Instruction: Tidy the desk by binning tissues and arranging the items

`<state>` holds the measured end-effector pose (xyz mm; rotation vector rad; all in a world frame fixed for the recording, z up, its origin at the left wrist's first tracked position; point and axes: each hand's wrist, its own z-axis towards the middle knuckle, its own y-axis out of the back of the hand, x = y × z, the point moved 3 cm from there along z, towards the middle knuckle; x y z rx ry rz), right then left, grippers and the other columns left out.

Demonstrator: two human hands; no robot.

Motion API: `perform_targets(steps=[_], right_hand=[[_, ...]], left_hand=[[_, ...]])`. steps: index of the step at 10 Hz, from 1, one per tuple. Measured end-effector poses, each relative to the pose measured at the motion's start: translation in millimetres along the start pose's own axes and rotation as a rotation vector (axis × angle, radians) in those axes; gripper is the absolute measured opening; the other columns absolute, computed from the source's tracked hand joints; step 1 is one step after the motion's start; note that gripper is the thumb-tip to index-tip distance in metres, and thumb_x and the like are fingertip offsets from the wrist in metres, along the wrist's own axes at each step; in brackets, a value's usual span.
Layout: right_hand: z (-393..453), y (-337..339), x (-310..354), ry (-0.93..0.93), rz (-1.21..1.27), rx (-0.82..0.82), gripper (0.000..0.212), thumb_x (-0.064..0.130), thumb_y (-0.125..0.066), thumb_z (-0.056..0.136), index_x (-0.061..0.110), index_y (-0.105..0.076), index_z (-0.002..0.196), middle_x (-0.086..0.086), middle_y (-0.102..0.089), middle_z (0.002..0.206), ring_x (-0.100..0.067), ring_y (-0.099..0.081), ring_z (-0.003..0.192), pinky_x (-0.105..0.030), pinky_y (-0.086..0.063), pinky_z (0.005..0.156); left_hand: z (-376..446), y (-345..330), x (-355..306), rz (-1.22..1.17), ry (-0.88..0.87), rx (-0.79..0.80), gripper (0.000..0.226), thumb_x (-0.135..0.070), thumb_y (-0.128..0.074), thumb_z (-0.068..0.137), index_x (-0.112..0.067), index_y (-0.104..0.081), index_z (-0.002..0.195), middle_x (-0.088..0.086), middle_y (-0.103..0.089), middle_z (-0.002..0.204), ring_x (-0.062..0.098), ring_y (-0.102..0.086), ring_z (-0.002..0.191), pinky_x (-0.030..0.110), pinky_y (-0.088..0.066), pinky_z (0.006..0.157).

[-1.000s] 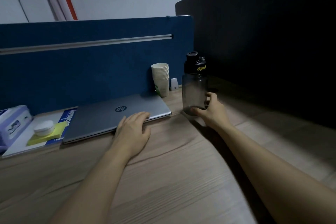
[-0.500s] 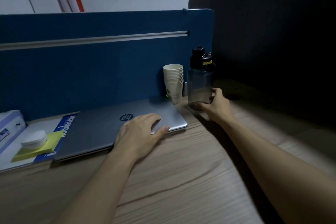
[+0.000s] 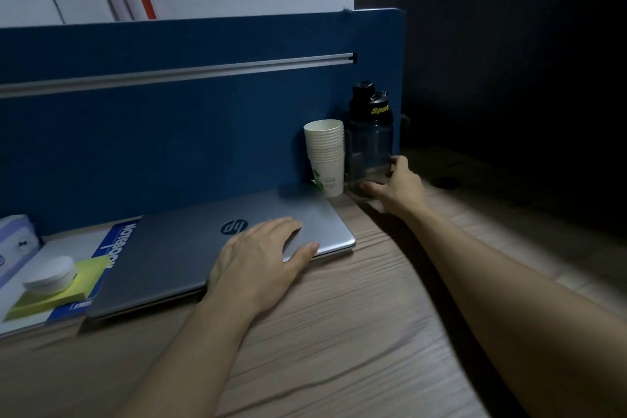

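A dark sports bottle (image 3: 370, 139) with a black cap stands upright at the blue divider, right beside a stack of white paper cups (image 3: 325, 154). My right hand (image 3: 397, 185) grips the bottle low down, thumb and fingers round its base. A closed silver laptop (image 3: 190, 244) lies along the divider. My left hand (image 3: 261, 258) rests flat on the laptop's near right corner, fingers straight. The desk (image 3: 339, 332) is pale wood.
Left of the laptop lies a blue notebook (image 3: 117, 243) with yellow sticky notes (image 3: 64, 285) and a white round object (image 3: 51, 273) on top. A tissue box (image 3: 15, 237) is at the far left edge. A dark partition (image 3: 526, 78) closes the right side.
My right hand has slid the bottle back until it stands against the divider next to the cups. My left hand has moved further onto the laptop lid.
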<state>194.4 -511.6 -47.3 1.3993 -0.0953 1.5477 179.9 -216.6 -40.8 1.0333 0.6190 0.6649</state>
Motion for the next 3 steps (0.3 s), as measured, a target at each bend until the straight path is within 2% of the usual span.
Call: perform_targets(steps=[2,3], right_hand=[[-3.0,-1.1,-1.2,-0.039,0.000,0.038,0.080,0.039,-0.076,0.078,0.014,-0.029,0.139,-0.012,-0.059,0.128,-0.028,-0.058,0.113,-0.046,-0.049,0.094],[-15.8,3.8,-1.0,-0.056,-0.006,0.030,0.075,0.036,-0.075,0.081,0.012,-0.030,0.136,-0.013,-0.060,0.124,-0.029,-0.059,0.110,-0.040,-0.050,0.089]], left_hand=[[-2.7,2.6,-1.9,-0.002,0.014,0.013,0.066,-0.074,-0.026,0.088,-0.038,-0.047,0.138,-0.020,-0.047,0.146,0.007,-0.042,0.134,0.035,-0.036,0.102],[-4.7,5.4,-5.4,0.014,0.025,0.032,0.064,-0.072,-0.027,0.089,-0.037,-0.047,0.139,-0.018,-0.046,0.148,0.008,-0.041,0.135,0.034,-0.034,0.104]])
